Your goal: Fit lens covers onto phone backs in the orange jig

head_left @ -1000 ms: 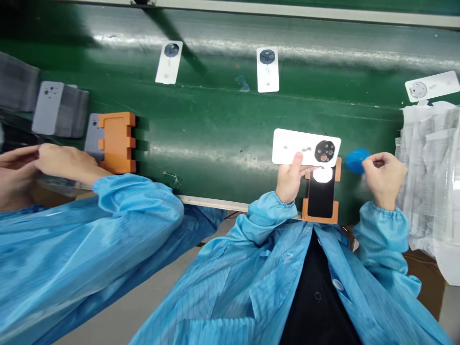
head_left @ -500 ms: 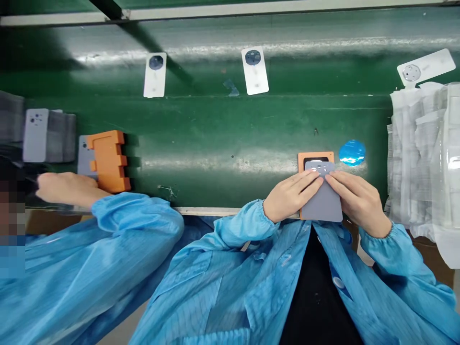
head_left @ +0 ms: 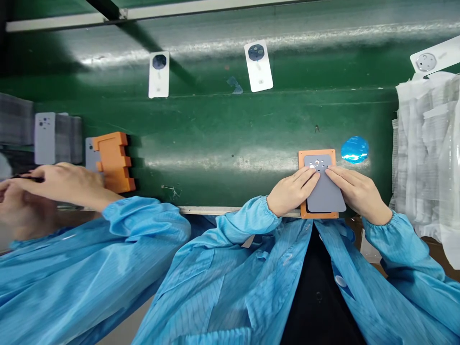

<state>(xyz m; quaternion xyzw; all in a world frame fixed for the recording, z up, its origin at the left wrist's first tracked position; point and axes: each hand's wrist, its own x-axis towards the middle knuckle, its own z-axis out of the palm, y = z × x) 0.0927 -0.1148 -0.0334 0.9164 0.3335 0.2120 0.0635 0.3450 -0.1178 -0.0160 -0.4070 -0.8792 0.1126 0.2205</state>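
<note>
A grey phone back cover (head_left: 325, 194) with camera holes near its top lies over an orange fixture (head_left: 302, 158), slightly askew, its lower right corner past the fixture's edge. My left hand (head_left: 292, 192) holds the cover by its left side, fingertips close to the holes. On the opposite side, my right hand (head_left: 359, 192) grips the upper right edge with its fingers together. Both thumbs are hidden. Right of the fixture lies a round blue film piece (head_left: 355, 149).
White panels with round camera areas (head_left: 158, 81) (head_left: 261, 74) lie toward the back. Stacked white sleeves (head_left: 413, 143) stand at right. On the left, a co-worker's hands (head_left: 68, 184) work near another orange fixture (head_left: 114, 163) and grey covers (head_left: 45, 139).
The grey cover has moved up over the fixture, hiding its dark recess and baring its lower edge. The co-worker's hands have come together on the left. The view has shifted slightly.
</note>
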